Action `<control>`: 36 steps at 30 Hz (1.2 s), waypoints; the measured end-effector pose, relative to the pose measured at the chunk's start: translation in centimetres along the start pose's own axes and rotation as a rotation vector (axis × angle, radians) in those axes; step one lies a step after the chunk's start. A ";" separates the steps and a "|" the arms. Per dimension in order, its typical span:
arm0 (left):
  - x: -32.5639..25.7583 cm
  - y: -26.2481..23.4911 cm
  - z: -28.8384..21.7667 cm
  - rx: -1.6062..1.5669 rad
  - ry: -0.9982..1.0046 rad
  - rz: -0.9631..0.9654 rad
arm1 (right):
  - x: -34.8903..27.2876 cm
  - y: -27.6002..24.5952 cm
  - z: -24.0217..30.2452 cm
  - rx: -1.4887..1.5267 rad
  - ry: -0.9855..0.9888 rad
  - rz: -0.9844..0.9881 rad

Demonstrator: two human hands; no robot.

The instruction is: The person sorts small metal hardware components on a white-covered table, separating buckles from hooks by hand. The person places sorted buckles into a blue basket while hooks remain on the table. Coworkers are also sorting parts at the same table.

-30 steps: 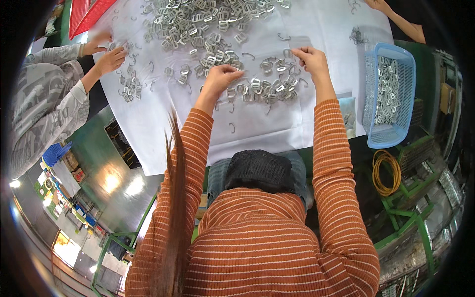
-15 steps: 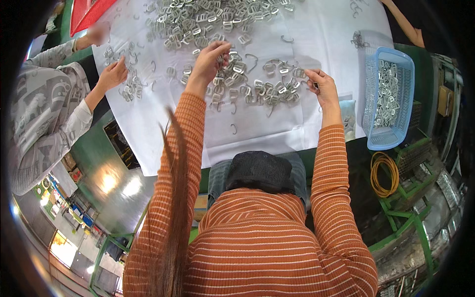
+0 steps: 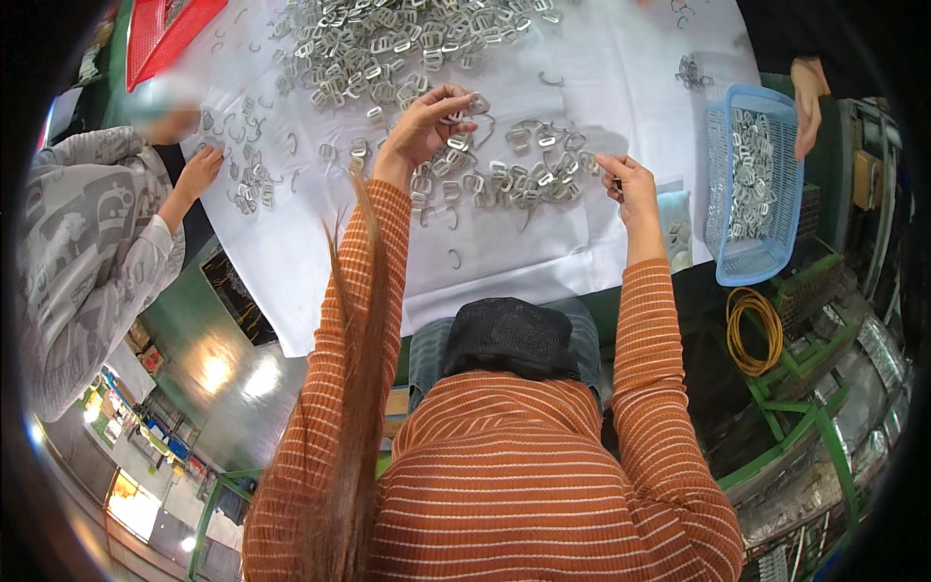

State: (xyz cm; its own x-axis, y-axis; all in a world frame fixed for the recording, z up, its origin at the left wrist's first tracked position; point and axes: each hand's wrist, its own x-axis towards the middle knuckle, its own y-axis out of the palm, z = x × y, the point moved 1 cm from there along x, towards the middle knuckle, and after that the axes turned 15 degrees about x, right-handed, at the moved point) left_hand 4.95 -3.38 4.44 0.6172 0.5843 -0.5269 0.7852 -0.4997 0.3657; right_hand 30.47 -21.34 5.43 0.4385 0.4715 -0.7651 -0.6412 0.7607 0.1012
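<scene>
The white-covered counter point(image 3: 543, 260) carries a large heap of metal buckles point(image 3: 388, 44) at its far side. A blue basket point(image 3: 793, 209) of buckles stands at the right. A smaller cluster point(image 3: 533, 181) lies between the hands. Left hand point(image 3: 417, 131): fingers closed on one raised buckle point(image 3: 478, 104). Right hand point(image 3: 635, 184): fingertips pinched at the edge of a second buckle point(image 3: 589, 162). Wire hooks point(image 3: 454, 258) lie loose nearby. Advisable: grip by the frame edge, keep slots unobstructed, lift clear of hooks to prevent snagging.
</scene>
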 end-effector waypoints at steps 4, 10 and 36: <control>-1.1 2.0 0.8 -0.010 -0.094 -0.053 | -0.2 -0.1 -0.5 -0.061 -0.077 0.060; 0.1 7.9 5.8 1.439 0.211 -0.590 | -3.3 2.1 0.9 0.293 0.092 0.361; -3.9 5.3 6.2 0.490 -0.237 -0.133 | 1.0 0.5 -2.2 -0.561 -0.323 0.159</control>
State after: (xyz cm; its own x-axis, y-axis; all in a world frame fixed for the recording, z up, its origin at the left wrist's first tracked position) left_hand 6.40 -12.26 3.66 0.4421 0.5307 -0.7231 0.7058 -0.7034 -0.0847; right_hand 29.22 -21.48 3.38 0.4222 0.7352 -0.5303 -0.9059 0.3644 -0.2160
